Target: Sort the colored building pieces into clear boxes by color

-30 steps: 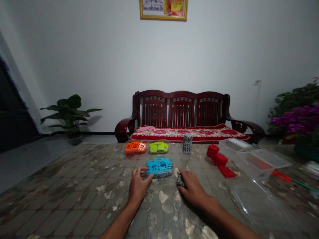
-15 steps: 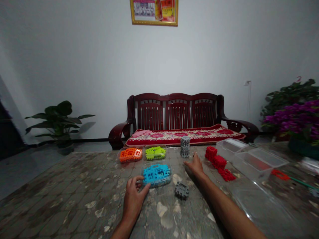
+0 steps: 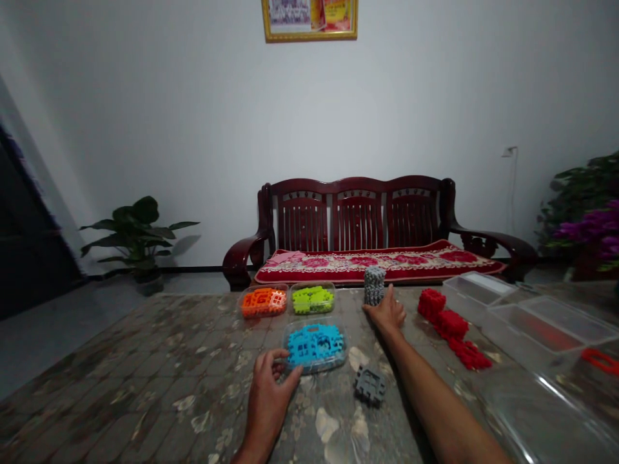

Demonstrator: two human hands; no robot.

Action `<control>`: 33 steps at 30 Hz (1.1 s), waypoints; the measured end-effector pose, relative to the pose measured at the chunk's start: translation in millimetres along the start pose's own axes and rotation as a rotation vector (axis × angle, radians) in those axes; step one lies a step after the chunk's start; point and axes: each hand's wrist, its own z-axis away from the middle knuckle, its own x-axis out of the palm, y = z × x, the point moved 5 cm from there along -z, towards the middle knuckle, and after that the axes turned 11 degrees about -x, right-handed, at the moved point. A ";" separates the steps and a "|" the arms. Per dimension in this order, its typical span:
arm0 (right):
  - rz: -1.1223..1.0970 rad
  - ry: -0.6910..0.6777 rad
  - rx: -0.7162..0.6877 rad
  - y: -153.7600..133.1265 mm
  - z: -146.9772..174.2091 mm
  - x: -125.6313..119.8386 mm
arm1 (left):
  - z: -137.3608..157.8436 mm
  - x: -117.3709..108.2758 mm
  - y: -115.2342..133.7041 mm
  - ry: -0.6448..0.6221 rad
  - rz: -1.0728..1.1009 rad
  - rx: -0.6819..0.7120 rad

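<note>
My left hand (image 3: 271, 392) curls at the near left corner of a clear plastic box (image 3: 315, 370), with thumb and fingers against its edge. Blue interlocking blocks (image 3: 314, 343) fill that box. My right hand (image 3: 388, 315) reaches to a tall round stack of grey interlocking pieces (image 3: 374, 285). Its thumb and index finger are spread on either side of the stack's lower part; whether they press on it I cannot tell. Between my forearms a loose dark grey block panel (image 3: 369, 385) lies on the table.
Behind the blue blocks stand boxes of orange blocks (image 3: 264, 303) and green blocks (image 3: 313, 299). Red blocks (image 3: 452, 325) form a row right of my right hand. Further right are clear empty boxes (image 3: 551, 325), a clear lid (image 3: 546, 412) and an orange-red handle (image 3: 599, 361). A wooden sofa (image 3: 355, 219) stands beyond the table.
My right hand has moved forward to the grey stack, its thumb and index finger now straddling it. My left hand keeps its place at the blue blocks' box. The view has shifted slightly left.
</note>
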 end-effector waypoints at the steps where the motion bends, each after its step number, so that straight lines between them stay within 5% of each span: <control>1: 0.010 0.003 -0.009 -1.4 0.8 0.1 | 0.2 -0.1 0.4 0.000 -0.001 0.002; 17: 0.054 -0.006 -0.044 4.2 9.2 -7.2 | 0.1 -0.2 3.3 0.004 -0.011 0.005; 33: 0.060 -0.028 -0.079 35.3 80.2 -47.8 | 0.6 2.1 9.6 -0.040 -0.002 0.092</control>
